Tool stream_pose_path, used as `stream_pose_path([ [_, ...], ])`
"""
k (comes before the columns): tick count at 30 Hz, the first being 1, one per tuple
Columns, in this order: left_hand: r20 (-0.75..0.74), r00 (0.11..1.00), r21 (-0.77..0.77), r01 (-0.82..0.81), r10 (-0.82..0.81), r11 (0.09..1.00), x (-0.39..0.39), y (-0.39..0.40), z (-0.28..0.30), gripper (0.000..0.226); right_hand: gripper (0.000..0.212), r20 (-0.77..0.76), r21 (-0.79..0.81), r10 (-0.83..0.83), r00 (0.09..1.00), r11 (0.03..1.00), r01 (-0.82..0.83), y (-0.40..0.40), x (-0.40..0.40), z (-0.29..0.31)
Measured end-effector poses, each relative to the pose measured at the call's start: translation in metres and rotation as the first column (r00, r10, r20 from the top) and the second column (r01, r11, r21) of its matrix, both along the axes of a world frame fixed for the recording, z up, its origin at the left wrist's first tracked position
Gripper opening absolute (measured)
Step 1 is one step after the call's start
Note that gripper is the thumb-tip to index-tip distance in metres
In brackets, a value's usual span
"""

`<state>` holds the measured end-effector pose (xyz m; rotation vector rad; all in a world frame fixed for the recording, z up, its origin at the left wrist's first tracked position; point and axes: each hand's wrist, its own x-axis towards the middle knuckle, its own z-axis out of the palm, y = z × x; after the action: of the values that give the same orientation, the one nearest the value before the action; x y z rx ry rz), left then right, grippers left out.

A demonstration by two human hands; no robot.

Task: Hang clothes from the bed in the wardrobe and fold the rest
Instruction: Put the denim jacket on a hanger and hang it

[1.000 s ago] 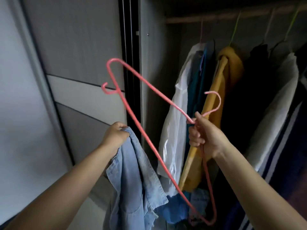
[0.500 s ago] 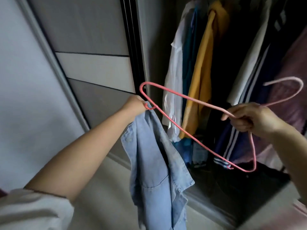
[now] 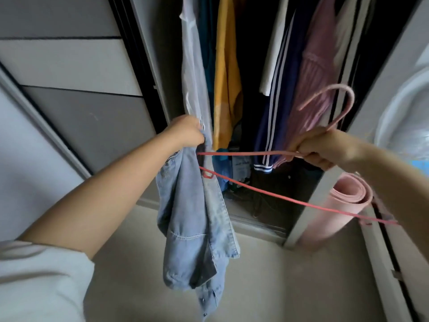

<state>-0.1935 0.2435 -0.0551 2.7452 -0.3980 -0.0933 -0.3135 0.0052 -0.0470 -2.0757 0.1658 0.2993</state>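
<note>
My left hand [image 3: 185, 132] grips the top of the shirt [image 3: 195, 219], which hangs straight down in front of the open wardrobe [image 3: 255, 89], its long axis vertical. My right hand [image 3: 318, 147] is closed round the neck of the hanger [image 3: 278, 198], which lies almost flat. Its long axis runs left to right, its left end goes into the shirt, and its hook [image 3: 336, 101] points up and far toward the hanging clothes.
</note>
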Motion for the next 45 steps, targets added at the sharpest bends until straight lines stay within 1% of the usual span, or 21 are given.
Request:
stream_pose_path([
  [5, -0.004, 0.989, -0.143, 0.148, -0.15, 0.979, -0.035, -0.043, 0.012, 0.016, 0.034, 0.129, -0.043, 0.052, 0.99, 0.998, -0.047, 0.033, -0.012, -0.021],
  [9, 0.058, 0.957, -0.295, 0.288, -0.284, 0.911, -0.065, -0.068, 0.023, 0.02, 0.036, 0.14, 0.284, -0.158, 0.977, 0.952, 0.113, 0.023, -0.019, -0.031],
  [10, 0.097, 0.938, -0.272, 0.347, -0.334, 0.897, -0.072, -0.068, 0.026, 0.021, 0.037, 0.135, 0.368, -0.209, 0.968, 0.918, 0.147, 0.019, -0.021, -0.033],
  [12, 0.261, 0.869, -0.112, 0.459, -0.42, 0.881, -0.079, -0.069, 0.028, 0.031, 0.039, 0.144, 0.494, -0.306, 0.941, 0.846, 0.199, 0.009, -0.026, -0.036],
  [15, 0.47, 0.763, 0.076, 0.467, -0.444, 0.881, -0.076, -0.06, 0.023, 0.051, 0.043, 0.209, 0.601, -0.412, 0.887, 0.769, 0.215, -0.002, -0.033, -0.034],
  [19, 0.666, 0.574, 0.285, 0.395, -0.477, 0.874, -0.076, -0.072, 0.017, 0.057, 0.035, 0.313, 0.566, -0.39, 0.866, 0.809, 0.159, -0.009, -0.034, -0.018],
  [21, 0.705, 0.506, 0.303, 0.419, -0.497, 0.856, -0.073, -0.078, 0.017, 0.052, 0.032, 0.394, 0.476, -0.366, 0.843, 0.866, 0.153, -0.013, -0.028, -0.007],
  [22, 0.693, 0.515, 0.293, 0.438, -0.505, 0.85, -0.072, -0.082, 0.014, 0.05, 0.027, 0.46, 0.396, -0.367, 0.809, 0.9, 0.183, -0.019, -0.026, -0.004],
  [24, 0.677, 0.572, 0.238, 0.424, -0.462, 0.874, -0.068, -0.085, 0.016, 0.05, 0.011, 0.709, 0.19, -0.338, 0.62, 0.937, 0.294, -0.03, -0.021, -0.001],
  [26, 0.685, 0.648, 0.113, 0.355, -0.332, 0.928, -0.061, -0.091, 0.018, 0.054, 0.032, 0.898, 0.068, -0.257, 0.357, 0.884, 0.463, -0.041, -0.026, -0.015],
  [27, 0.662, 0.706, 0.037, 0.305, -0.252, 0.952, -0.057, -0.092, 0.019, 0.052, 0.031, 0.932, 0.05, -0.22, 0.287, 0.864, 0.501, -0.043, -0.031, -0.031],
  [28, 0.634, 0.749, -0.015, 0.26, -0.192, 0.966, -0.052, -0.093, 0.023, 0.048, 0.026, 0.94, 0.013, -0.178, 0.293, 0.872, 0.489, -0.044, -0.035, -0.049],
  [29, 0.602, 0.781, -0.039, 0.233, -0.163, 0.972, -0.049, -0.092, 0.022, 0.045, 0.021, 0.912, -0.039, -0.15, 0.383, 0.895, 0.444, -0.038, -0.041, -0.072],
  [30, 0.581, 0.8, -0.056, 0.221, -0.148, 0.974, -0.048, -0.092, 0.027, 0.043, 0.019, 0.838, -0.036, -0.175, 0.517, 0.928, 0.372, -0.034, -0.042, -0.092],
  [32, 0.539, 0.831, -0.117, 0.233, -0.135, 0.965, -0.052, -0.097, 0.034, 0.038, 0.024, 0.534, 0.009, -0.274, 0.8, 0.948, 0.319, -0.025, -0.035, -0.124],
  [33, 0.529, 0.839, -0.156, 0.243, -0.127, 0.957, -0.055, -0.1, 0.038, 0.035, 0.036, 0.352, 0.001, -0.289, 0.89, 0.951, 0.309, -0.022, -0.027, -0.142],
  [34, 0.529, 0.841, -0.189, 0.252, -0.118, 0.949, -0.059, -0.103, 0.043, 0.032, 0.05, 0.254, -0.004, -0.268, 0.929, 0.96, 0.279, -0.02, -0.017, -0.157],
  [36, 0.551, 0.829, -0.245, 0.268, -0.094, 0.932, -0.067, -0.102, 0.054, 0.032, 0.063, 0.21, 0.053, -0.275, 0.938, 0.961, 0.27, -0.013, 0.012, -0.182],
  [40, 0.56, 0.827, -0.316, 0.27, -0.051, 0.909, -0.072, -0.082, 0.057, 0.032, 0.025, 0.224, 0.054, -0.42, 0.88, 0.906, 0.419, -0.004, 0.022, -0.172],
  [43, 0.505, 0.863, -0.42, 0.223, 0.022, 0.88, -0.07, -0.054, 0.05, 0.042, 0.026, 0.27, 0.053, -0.471, 0.84, 0.878, 0.476, -0.029, 0.018, -0.169],
  [45, 0.437, 0.899, -0.51, 0.217, 0.034, 0.832, -0.071, -0.034, 0.043, 0.037, 0.026, 0.333, 0.013, -0.46, 0.823, 0.875, 0.484, -0.048, 0.016, -0.161],
])
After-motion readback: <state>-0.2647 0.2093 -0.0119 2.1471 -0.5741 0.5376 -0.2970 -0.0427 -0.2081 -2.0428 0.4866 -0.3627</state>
